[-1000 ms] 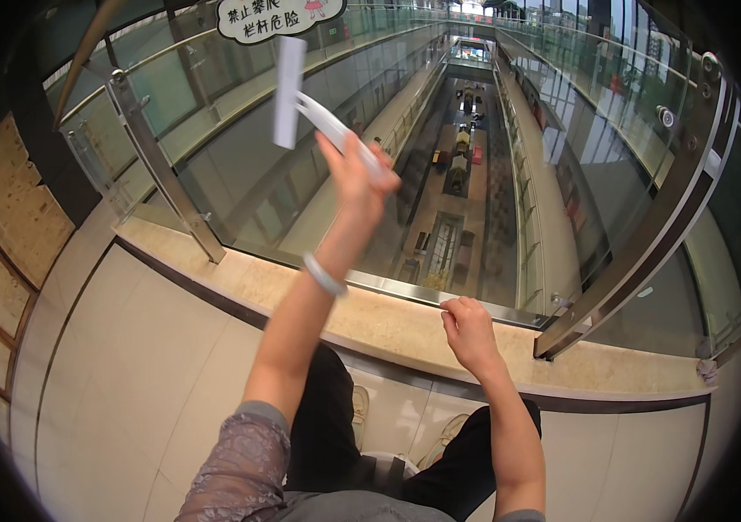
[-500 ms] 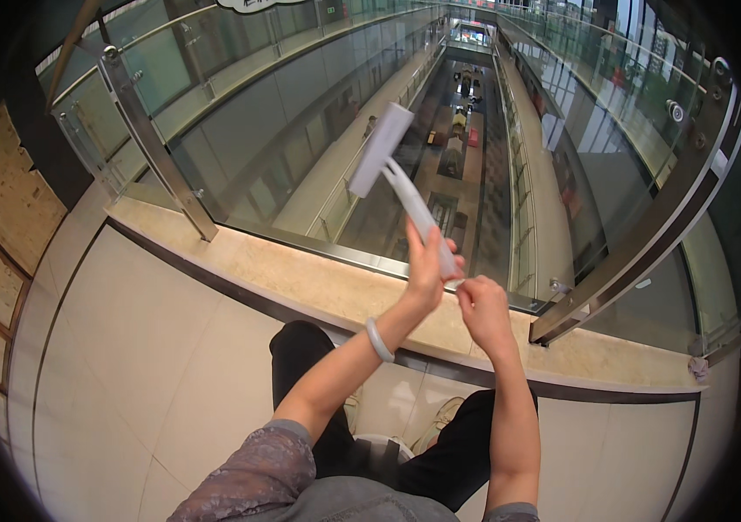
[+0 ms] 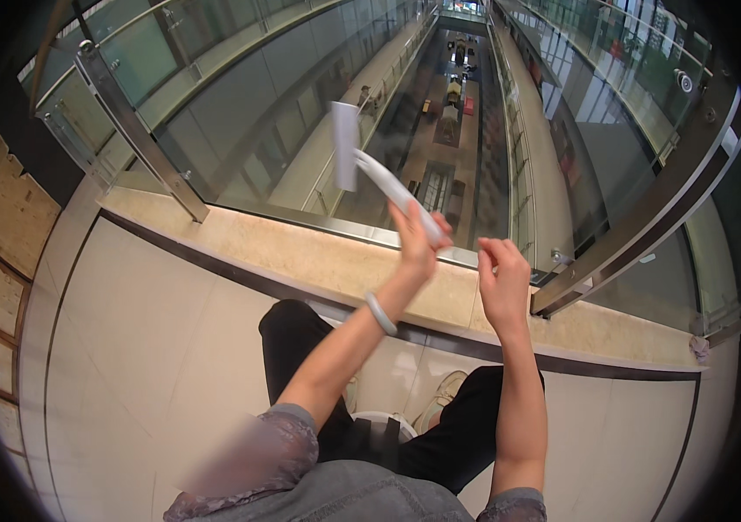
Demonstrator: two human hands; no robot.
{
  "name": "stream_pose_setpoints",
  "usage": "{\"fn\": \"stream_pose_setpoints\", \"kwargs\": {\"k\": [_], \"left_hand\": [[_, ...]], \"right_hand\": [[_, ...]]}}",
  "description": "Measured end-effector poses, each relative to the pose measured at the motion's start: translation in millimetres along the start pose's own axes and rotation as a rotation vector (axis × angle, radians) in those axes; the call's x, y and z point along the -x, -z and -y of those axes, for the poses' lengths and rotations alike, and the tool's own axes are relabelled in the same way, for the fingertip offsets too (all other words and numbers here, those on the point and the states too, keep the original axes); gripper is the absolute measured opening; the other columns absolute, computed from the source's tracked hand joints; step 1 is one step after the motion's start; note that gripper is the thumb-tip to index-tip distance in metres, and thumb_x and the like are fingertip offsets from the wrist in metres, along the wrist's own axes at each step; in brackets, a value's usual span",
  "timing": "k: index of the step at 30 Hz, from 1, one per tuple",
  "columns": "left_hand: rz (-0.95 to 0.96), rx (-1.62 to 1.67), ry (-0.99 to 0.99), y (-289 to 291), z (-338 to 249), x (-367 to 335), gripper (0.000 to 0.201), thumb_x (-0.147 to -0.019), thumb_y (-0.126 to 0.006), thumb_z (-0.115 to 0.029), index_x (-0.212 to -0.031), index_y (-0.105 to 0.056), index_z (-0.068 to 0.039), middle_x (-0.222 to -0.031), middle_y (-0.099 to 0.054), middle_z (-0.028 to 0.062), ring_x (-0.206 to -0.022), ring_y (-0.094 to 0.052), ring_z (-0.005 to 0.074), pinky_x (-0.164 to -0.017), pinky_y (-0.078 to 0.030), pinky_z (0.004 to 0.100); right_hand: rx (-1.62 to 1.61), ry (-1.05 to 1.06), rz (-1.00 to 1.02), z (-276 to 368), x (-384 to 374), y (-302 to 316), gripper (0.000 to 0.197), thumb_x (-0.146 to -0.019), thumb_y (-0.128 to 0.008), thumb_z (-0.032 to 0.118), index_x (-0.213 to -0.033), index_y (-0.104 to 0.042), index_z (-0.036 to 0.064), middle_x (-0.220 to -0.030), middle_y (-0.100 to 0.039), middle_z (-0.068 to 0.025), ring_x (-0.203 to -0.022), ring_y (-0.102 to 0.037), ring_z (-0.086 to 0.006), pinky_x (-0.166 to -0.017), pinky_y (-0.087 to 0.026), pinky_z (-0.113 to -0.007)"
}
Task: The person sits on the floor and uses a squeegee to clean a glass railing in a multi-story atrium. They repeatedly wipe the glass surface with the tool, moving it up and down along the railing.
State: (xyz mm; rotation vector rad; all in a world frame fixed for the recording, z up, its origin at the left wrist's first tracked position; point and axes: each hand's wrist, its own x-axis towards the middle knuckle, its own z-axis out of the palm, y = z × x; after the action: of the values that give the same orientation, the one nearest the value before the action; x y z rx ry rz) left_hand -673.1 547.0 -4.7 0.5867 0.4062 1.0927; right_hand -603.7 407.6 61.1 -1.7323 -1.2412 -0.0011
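A pale grey-white squeegee (image 3: 395,186) is tilted up in front of the glass panel (image 3: 274,165), its flat head towards the upper left. My left hand (image 3: 418,244) is closed round the lower handle. A grey-white bangle sits on that wrist. To the right, apart from the handle end, my right hand (image 3: 504,283) is raised with its fingers curled in and thumb against them. Anything inside those fingers is hidden. Whether the squeegee head touches the glass cannot be told.
A beige stone ledge (image 3: 283,239) runs along the glass foot. Metal posts stand left (image 3: 140,130) and right (image 3: 640,235). Beyond the glass lies a deep atrium. I sit on a white seat (image 3: 385,424), knees near the ledge. A crumpled cloth (image 3: 698,349) lies at the ledge's right end.
The squeegee has swung left, its head turning nearly upright. My left hand moved slightly up and left with it. My right hand has come off the handle end and moved right and up.
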Motion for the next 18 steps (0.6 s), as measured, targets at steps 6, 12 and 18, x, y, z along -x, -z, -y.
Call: {"fn": "stream_pose_setpoints", "kwargs": {"k": [6, 12, 18], "left_hand": [[-0.083, 0.005, 0.066, 30.0, 20.0, 14.3, 0.054, -0.101, -0.041, -0.04, -0.144, -0.009, -0.039, -0.087, -0.049, 0.0069, -0.055, -0.05, 0.0154, -0.037, -0.036, 0.0233], [-0.383, -0.065, -0.158, 87.0, -63.3, -65.7, 0.048, -0.101, -0.039, -0.043, -0.142, -0.016, -0.037, -0.092, -0.05, 0.0068, -0.061, -0.051, 0.0175, -0.041, -0.037, 0.0237], [-0.32, -0.204, -0.024, 75.1, 22.2, -21.5, 0.065, -0.1, -0.042, -0.043, -0.15, -0.002, -0.035, -0.078, -0.056, 0.0061, -0.06, -0.058, 0.0161, -0.035, -0.038, 0.0249]], "right_hand": [[-0.008, -0.014, -0.005, 4.1, 0.8, 2.2, 0.015, -0.085, -0.057, 0.0, -0.097, -0.065, -0.0047, -0.083, -0.061, -0.0163, -0.069, -0.06, -0.0277, -0.064, -0.047, -0.036], [0.0, -0.036, 0.015, 4.0, 5.4, 14.3, 0.015, -0.085, -0.057, -0.001, -0.098, -0.065, -0.0045, -0.083, -0.06, -0.0159, -0.068, -0.059, -0.0271, -0.064, -0.046, -0.035], [0.01, -0.013, 0.04, 3.6, 2.6, 7.4, 0.015, -0.085, -0.057, -0.001, -0.098, -0.065, -0.0047, -0.082, -0.06, -0.0161, -0.067, -0.059, -0.0274, -0.062, -0.046, -0.035]]}}
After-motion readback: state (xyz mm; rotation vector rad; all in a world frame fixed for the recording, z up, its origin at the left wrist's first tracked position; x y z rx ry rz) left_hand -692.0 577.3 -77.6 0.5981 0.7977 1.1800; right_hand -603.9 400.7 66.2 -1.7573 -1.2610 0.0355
